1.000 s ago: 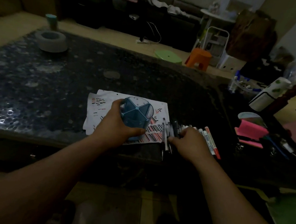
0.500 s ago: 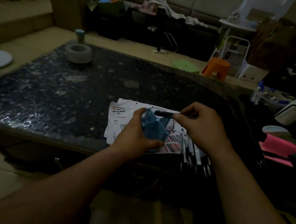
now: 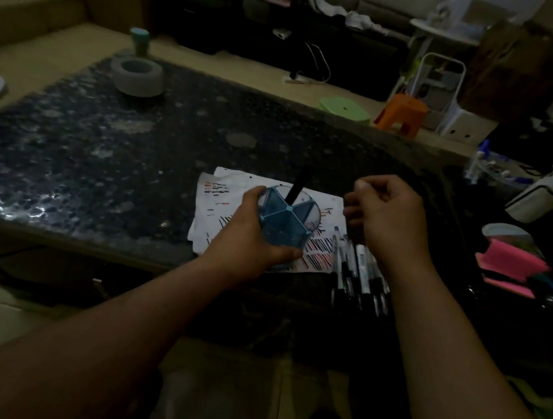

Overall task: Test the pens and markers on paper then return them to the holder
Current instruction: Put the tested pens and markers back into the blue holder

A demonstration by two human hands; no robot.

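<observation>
A blue compartmented pen holder (image 3: 287, 219) stands on a sheet of paper (image 3: 223, 190) covered in red and black test strokes. My left hand (image 3: 249, 237) grips the holder from its left and front side. One black pen (image 3: 297, 187) stands tilted in a far compartment. My right hand (image 3: 386, 216) hovers just right of the holder with loosely curled fingers and holds nothing. Several pens and markers (image 3: 360, 271) lie in a row on the table below my right hand, near the front edge.
The dark speckled table (image 3: 104, 159) carries a grey ring-shaped object (image 3: 137, 76) at its far left corner. Pink sticky notes (image 3: 513, 266) and a white bottle (image 3: 547, 191) sit on the right. An orange stool (image 3: 402, 113) and green lid (image 3: 344, 109) stand on the floor beyond.
My right hand lifted a black pen from the row, brought it over the holder and let it go into a far compartment. It now hangs empty to the right.
</observation>
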